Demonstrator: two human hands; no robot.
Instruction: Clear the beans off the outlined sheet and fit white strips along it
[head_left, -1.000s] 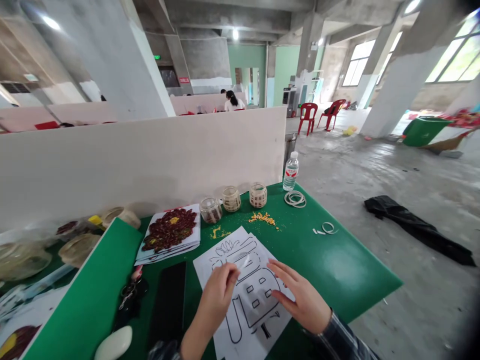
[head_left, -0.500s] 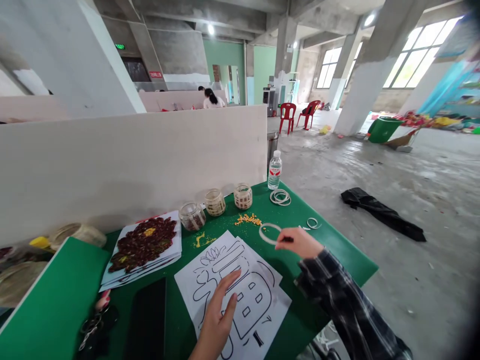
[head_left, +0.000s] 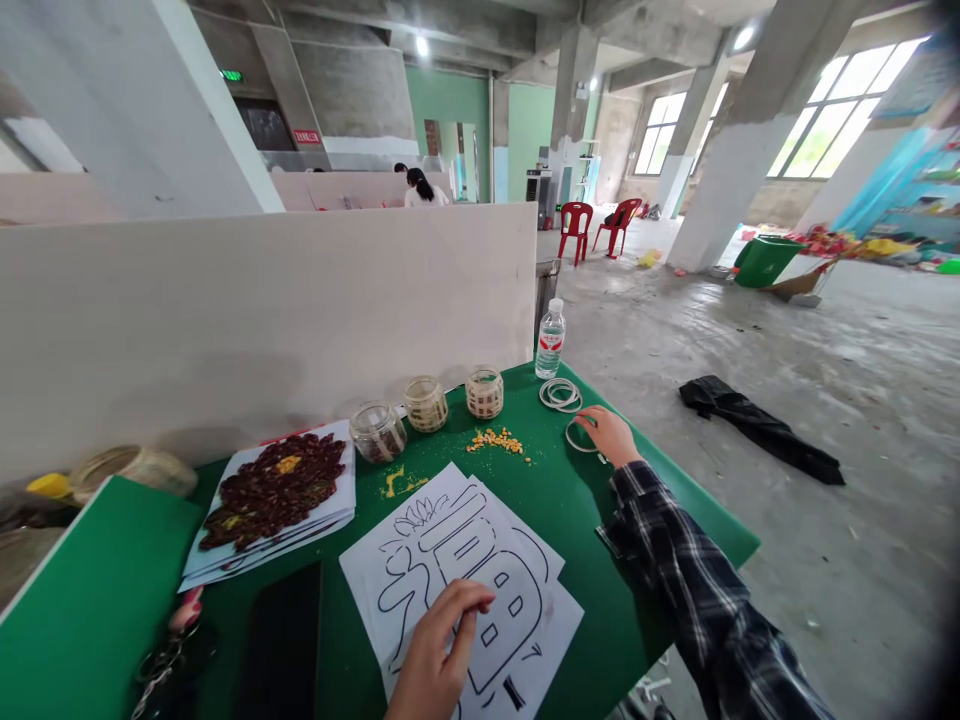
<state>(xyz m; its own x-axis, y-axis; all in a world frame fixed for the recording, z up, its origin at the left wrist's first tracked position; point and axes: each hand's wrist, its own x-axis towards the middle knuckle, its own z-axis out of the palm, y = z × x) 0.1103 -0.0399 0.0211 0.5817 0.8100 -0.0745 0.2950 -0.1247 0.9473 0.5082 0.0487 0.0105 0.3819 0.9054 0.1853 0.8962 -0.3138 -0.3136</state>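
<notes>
My right hand (head_left: 609,435) is at the right side of the table, its fingertips closed on the edge of a thin white ring (head_left: 571,438) that looks like a narrow tape roll. Just beyond it lies a small heap of similar white rings (head_left: 560,395). Low in the middle, my left hand (head_left: 439,645) is over a sheet with a black outline drawing (head_left: 517,570). Its thumb and index fingertip come together in a pinch; whether anything small is between them I cannot make out. Loose corn kernels (head_left: 495,440) are scattered above the sheet.
Three jars, one a glass jar (head_left: 377,432), line the partition (head_left: 262,310). A water bottle (head_left: 550,340) stands at the back corner. At left are dark red seeds (head_left: 281,485) on paper sheets, a black phone-like slab (head_left: 279,640), keys (head_left: 169,660) and a green board (head_left: 112,590).
My right hand has moved right and away from me with the white ring, closer to the ring heap. My left thumb and index finger, apart before, have come together.
</notes>
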